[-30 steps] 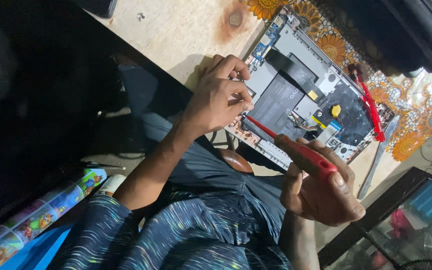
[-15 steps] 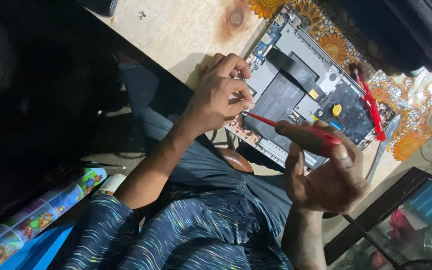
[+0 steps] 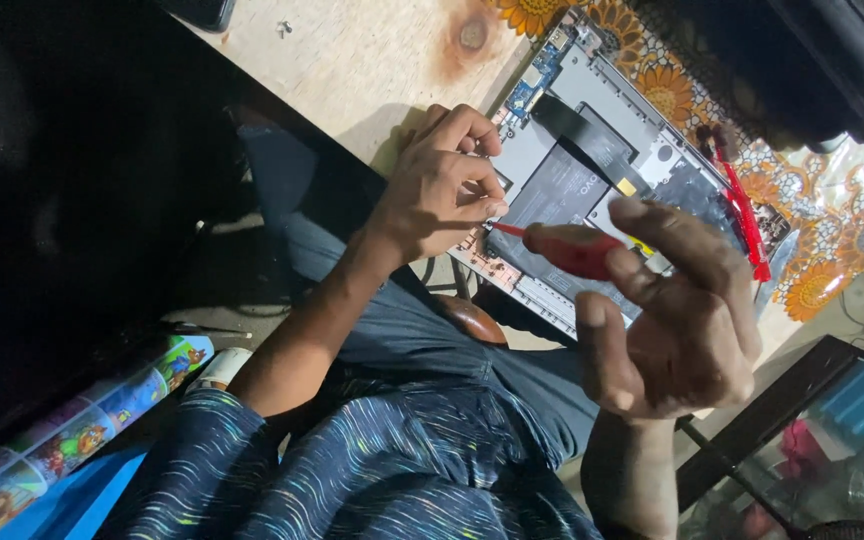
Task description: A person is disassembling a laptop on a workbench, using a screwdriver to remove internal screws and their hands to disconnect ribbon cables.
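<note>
Two hands work over the opened laptop (image 3: 592, 190) on the table (image 3: 372, 60): right hand (image 3: 677, 320) loosely pinching a light, stiff red screwdriver (image 3: 567, 248); left hand (image 3: 447, 180) seemingly pinching its tip. Exposed boards look fragile.

Opened grey laptop chassis w/ black battery (image 3: 592, 190) lies on pale wooden desk (image 3: 372, 60), partly on flower-print plastic cover (image 3: 822, 250). Left hand (image 3: 442, 185) rests on chassis's near-left edge. Right hand (image 3: 677, 310) in front, holding red-handled screwdriver (image 3: 567, 248), tip by left hand's fingertips. Second red tool (image 3: 742, 215) lies right of chassis.
</note>
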